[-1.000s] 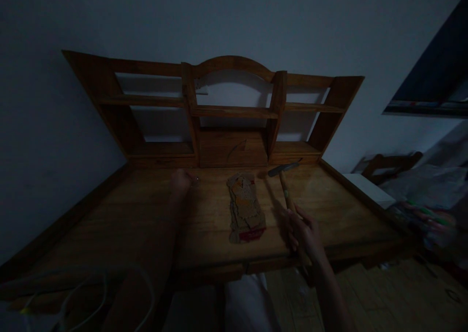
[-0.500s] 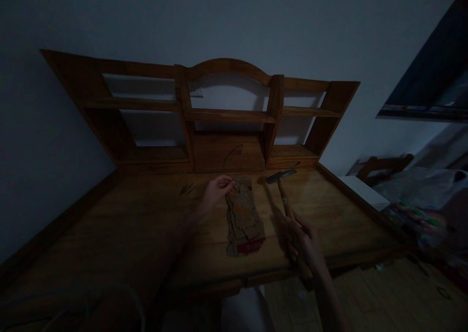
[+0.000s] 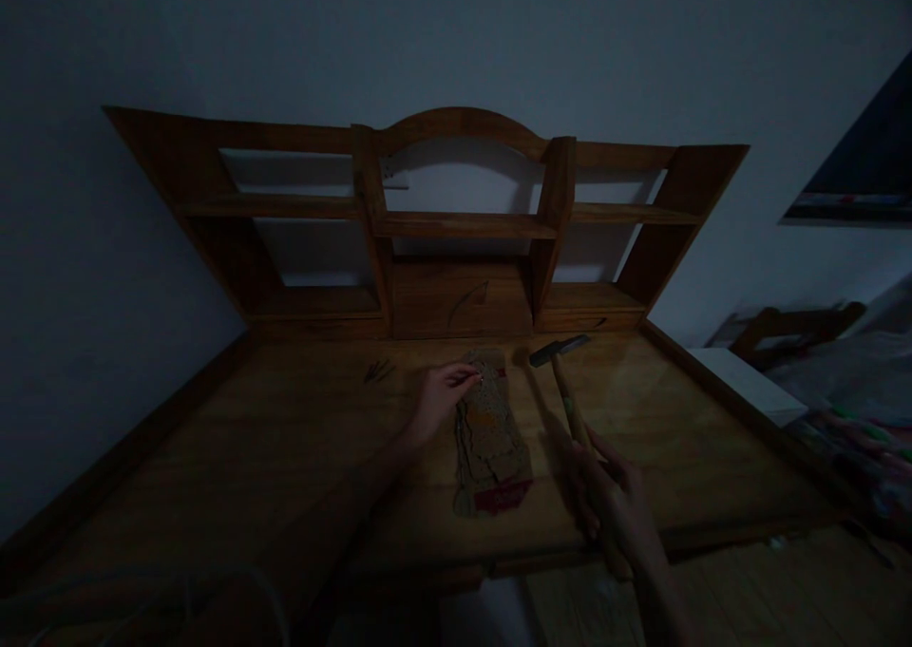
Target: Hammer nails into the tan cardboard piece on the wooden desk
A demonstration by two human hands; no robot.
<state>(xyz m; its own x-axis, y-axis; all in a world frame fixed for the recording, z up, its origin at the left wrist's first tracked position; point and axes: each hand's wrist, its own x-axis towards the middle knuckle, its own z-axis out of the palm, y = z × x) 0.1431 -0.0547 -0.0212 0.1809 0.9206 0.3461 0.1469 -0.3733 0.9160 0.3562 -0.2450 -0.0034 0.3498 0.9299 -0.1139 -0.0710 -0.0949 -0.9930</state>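
My left hand [image 3: 446, 398] is pinched at the fingertips over the upper part of a worn, layered piece of cardboard [image 3: 491, 438]. A tiny pale glint shows at the fingertips, but the thing pinched is too small and dark to make out. The cardboard lies flat on the wooden desk and has a red printed patch at its near end. Wrapped round the wooden handle of a hammer [image 3: 570, 409], my right hand [image 3: 617, 495] is to the right of the cardboard. The hammer's metal head points away from me, raised above the desk, with its shadow to the left.
Several thin dark nail-like pieces [image 3: 377, 371] lie on the desk [image 3: 285, 438] left of the cardboard. A wooden shelf unit [image 3: 463, 224] stands along the back edge. Beyond the desk's right edge are a white box-like surface [image 3: 745, 381] and a wooden chair back [image 3: 798, 329].
The view has shifted slightly, so the desk and shelves sit further right and the cardboard a bit lower. Both hands keep their grips, with the left still at the cardboard's upper part.
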